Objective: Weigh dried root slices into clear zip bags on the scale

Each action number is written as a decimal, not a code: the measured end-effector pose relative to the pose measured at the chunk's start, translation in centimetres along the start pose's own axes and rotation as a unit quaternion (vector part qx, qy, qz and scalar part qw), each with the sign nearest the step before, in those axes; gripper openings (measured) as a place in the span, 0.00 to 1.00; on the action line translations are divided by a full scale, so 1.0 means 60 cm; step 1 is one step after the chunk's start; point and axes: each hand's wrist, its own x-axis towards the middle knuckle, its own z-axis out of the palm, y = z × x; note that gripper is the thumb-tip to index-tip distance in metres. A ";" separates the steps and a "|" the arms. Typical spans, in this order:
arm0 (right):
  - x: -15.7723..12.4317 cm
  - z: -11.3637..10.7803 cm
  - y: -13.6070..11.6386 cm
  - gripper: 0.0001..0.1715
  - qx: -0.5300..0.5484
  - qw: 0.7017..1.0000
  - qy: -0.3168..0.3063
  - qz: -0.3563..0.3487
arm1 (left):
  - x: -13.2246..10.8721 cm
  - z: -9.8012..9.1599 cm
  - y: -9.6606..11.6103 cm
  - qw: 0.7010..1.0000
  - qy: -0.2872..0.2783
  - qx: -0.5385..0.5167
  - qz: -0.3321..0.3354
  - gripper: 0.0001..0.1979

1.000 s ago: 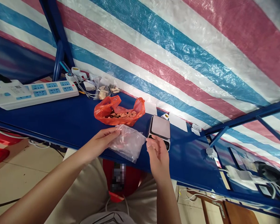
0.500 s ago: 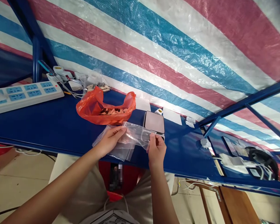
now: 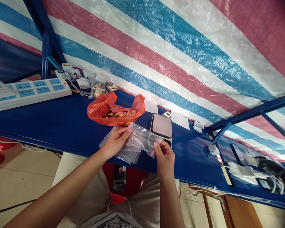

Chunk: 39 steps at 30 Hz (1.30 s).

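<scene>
My left hand [image 3: 115, 143] pinches one end of a small clear plastic bag [image 3: 142, 138] above the blue table [image 3: 54, 126]. More clear bags [image 3: 125, 155] lie under it. My right hand [image 3: 164, 157] grips the bag's other end between thumb and fingers. Just behind the bag stands a small digital scale [image 3: 161, 126] with a flat square pan. An orange plastic bag [image 3: 114, 110] holding several pale tan pieces sits open to the left of the scale.
A white power strip [image 3: 26, 92] lies at the left. Small clear packets, tape and cables [image 3: 90, 83] crowd the back left corner. White paper slips [image 3: 180, 120] lie behind the scale. A striped tarp [image 3: 180, 47] forms the back wall. Devices and cables [image 3: 247, 171] sit far right.
One second ago only my left hand held the bags and my right hand was open by the scale. My right hand has since taken hold of one bag and drawn it out.
</scene>
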 end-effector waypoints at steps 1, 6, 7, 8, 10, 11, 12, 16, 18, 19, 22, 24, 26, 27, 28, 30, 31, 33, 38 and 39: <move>-0.002 -0.002 0.002 0.22 -0.007 1.000 0.007 -0.005 | 0.000 0.000 0.002 1.000 -0.001 0.004 0.000 0.25; 0.006 0.003 0.005 0.24 0.007 0.999 0.037 0.022 | -0.004 -0.002 0.005 1.000 -0.004 0.019 -0.016 0.27; 0.008 0.006 0.003 0.25 0.022 0.998 0.045 0.038 | -0.005 -0.003 0.005 1.000 -0.008 0.027 -0.015 0.27; 0.011 0.010 0.001 0.26 0.039 0.997 0.051 0.051 | -0.005 -0.003 0.004 0.999 -0.012 0.035 -0.013 0.27; 0.014 0.017 -0.004 0.28 0.078 0.994 0.052 0.062 | -0.006 -0.003 0.003 0.999 -0.017 0.044 -0.008 0.28; 0.014 0.020 -0.006 0.27 0.099 0.992 0.048 0.057 | -0.006 -0.003 0.002 0.999 -0.014 0.043 -0.007 0.28; 0.013 0.021 -0.009 0.26 0.116 0.991 0.043 0.047 | -0.006 -0.003 0.002 0.999 -0.010 0.040 -0.006 0.28; 0.005 0.014 -0.010 0.21 0.110 0.993 0.028 -0.013 | -0.003 -0.003 0.000 0.999 -0.001 0.030 -0.009 0.27; 0.001 0.007 -0.006 0.17 0.071 0.997 0.021 -0.039 | -0.002 -0.003 -0.002 1.000 0.000 0.026 -0.012 0.27; 0.000 0.004 -0.002 0.16 0.049 0.997 0.017 -0.049 | -0.001 -0.003 -0.003 1.000 0.002 0.022 -0.014 0.27; -0.002 -0.004 0.008 0.20 -0.002 0.998 0.013 -0.068 | 0.000 -0.004 -0.006 1.000 0.008 0.012 -0.018 0.26; -0.002 -0.009 0.010 0.23 -0.024 0.998 0.009 -0.064 | 0.000 -0.004 -0.006 1.000 0.008 0.008 -0.020 0.26; -0.001 -0.014 0.009 0.29 -0.041 0.998 -0.001 -0.048 | 0.000 -0.005 -0.005 1.000 0.007 0.011 -0.019 0.25; 0.000 -0.018 0.007 0.33 -0.048 0.998 -0.007 -0.038 | 0.000 -0.005 -0.005 1.000 0.007 0.014 -0.017 0.25; 0.001 -0.022 0.004 0.36 -0.053 0.998 -0.011 -0.029 | 0.000 -0.005 -0.004 1.000 0.007 0.015 -0.016 0.25; 0.005 -0.029 0.000 0.40 -0.056 0.998 -0.007 -0.025 | 0.000 -0.004 -0.003 1.000 0.009 0.012 -0.014 0.25; 0.007 -0.033 -0.002 0.40 -0.050 0.998 0.000 -0.030 | 0.000 -0.004 -0.003 1.000 0.009 0.008 -0.015 0.25; 0.009 -0.036 -0.004 0.40 -0.020 0.999 0.011 -0.032 | 0.000 -0.003 -0.001 1.000 0.009 0.003 -0.016 0.26; 0.005 -0.010 -0.002 0.48 0.039 0.999 0.000 0.023 | -0.002 -0.002 0.004 1.000 0.014 0.005 -0.016 0.27; 0.004 0.000 -0.001 0.49 0.027 0.999 0.005 0.030 | -0.002 -0.001 0.003 1.000 0.014 0.003 -0.015 0.27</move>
